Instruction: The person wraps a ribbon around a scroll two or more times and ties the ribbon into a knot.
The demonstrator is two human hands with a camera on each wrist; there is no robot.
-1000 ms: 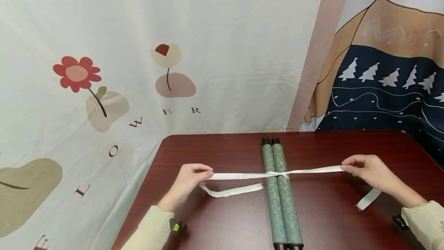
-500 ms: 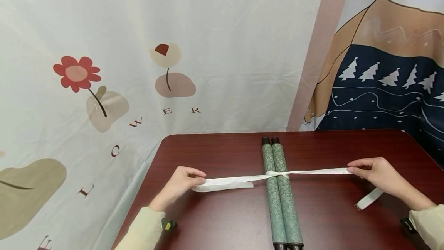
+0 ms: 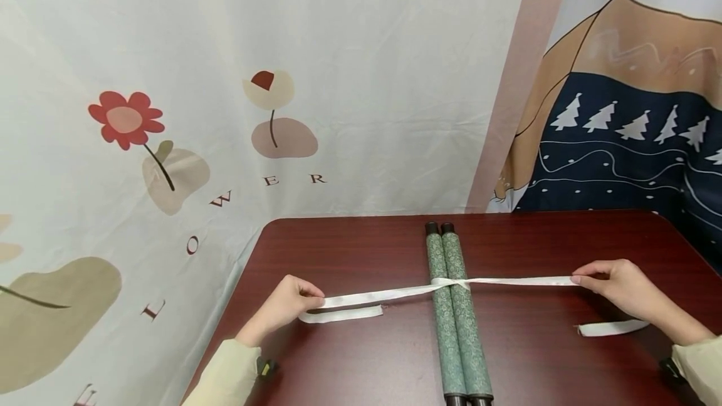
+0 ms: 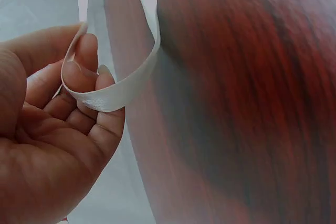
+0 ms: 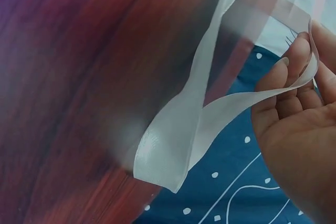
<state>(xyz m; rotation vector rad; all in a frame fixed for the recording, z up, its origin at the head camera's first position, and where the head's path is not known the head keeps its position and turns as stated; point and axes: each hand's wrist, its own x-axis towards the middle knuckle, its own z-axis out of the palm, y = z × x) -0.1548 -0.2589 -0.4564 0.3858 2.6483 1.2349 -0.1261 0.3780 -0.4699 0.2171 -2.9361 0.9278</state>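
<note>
We see the two green rolls (image 3: 462, 324) lying side by side on the table (image 3: 350, 243) between our left hand (image 3: 282, 309) and right hand (image 3: 623, 290), their long axis running away from us, and the white ribbon (image 3: 372, 296) meeting them crosswise at a spot about equally far from either hand. Each hand pinches a straight run of ribbon, the loose tails (image 3: 344, 315) trailing below. We have open room either side of the rolls, with the left sleeve (image 3: 228, 371) over the table's left edge
</note>
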